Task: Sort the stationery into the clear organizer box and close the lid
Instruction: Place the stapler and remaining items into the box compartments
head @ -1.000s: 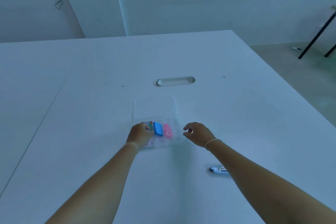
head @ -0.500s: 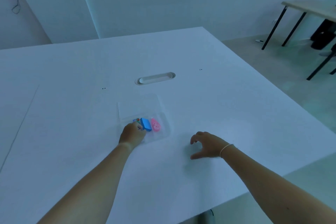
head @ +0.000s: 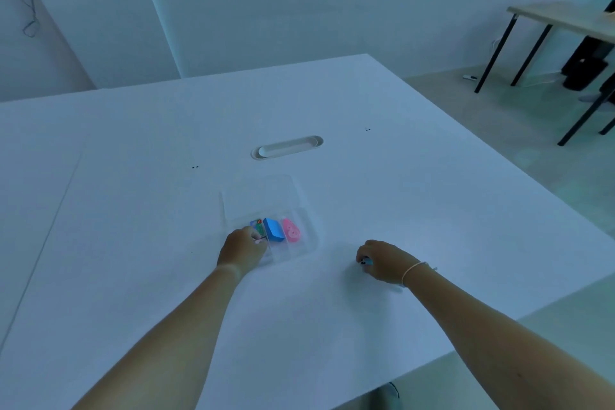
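The clear organizer box point(head: 307, 245) lies on the white table with its lid point(head: 263, 196) folded flat behind it. Side by side in its compartments are a small green item point(head: 258, 226), a blue eraser point(head: 274, 230) and a pink correction tape point(head: 292, 230). My left hand point(head: 243, 248) rests on the box's left end, its fingers curled by the green item. To the right of the box, my right hand point(head: 382, 261) is curled down onto a small white and blue item point(head: 366, 262) on the table. Most of that item is hidden under the fingers.
An oval cable grommet point(head: 287, 147) sits in the white table point(head: 133, 210) beyond the box. The table's right edge runs diagonally close to my right forearm. A second table with black legs point(head: 492, 53) stands on the floor at far right.
My right hand moved away from the box toward the right and down, then closed over the small white and blue item. The left hand stayed at the box's left end. The view swung right.
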Tool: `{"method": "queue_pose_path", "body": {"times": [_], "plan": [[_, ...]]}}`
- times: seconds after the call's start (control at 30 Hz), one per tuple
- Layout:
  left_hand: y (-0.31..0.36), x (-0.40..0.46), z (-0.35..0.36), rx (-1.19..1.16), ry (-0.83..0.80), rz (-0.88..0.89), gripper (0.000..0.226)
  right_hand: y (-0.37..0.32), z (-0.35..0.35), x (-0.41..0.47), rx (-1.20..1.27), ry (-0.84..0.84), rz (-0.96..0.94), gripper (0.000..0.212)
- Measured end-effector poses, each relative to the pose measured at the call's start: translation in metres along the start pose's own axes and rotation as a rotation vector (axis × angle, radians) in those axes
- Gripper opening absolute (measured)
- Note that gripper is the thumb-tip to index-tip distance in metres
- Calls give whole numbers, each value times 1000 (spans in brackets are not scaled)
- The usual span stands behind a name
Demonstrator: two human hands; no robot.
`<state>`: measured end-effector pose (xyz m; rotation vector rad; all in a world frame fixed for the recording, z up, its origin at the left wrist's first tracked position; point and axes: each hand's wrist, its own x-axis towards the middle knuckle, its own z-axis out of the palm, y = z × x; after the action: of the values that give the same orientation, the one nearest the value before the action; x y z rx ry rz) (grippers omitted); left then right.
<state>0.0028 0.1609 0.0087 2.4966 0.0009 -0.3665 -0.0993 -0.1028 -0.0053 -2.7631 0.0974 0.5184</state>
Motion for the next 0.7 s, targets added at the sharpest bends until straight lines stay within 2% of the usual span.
{"method": "queue_pose_path", "body": {"times": [0.37, 0.7], "plan": [[-17, 12, -15, -61, 49, -51, 20, -63, -28, 63, 402, 252, -52, 25], [-29, 25, -18, 55, 67, -116, 34, -92, -45, 121, 402, 282, -80, 26]]}}
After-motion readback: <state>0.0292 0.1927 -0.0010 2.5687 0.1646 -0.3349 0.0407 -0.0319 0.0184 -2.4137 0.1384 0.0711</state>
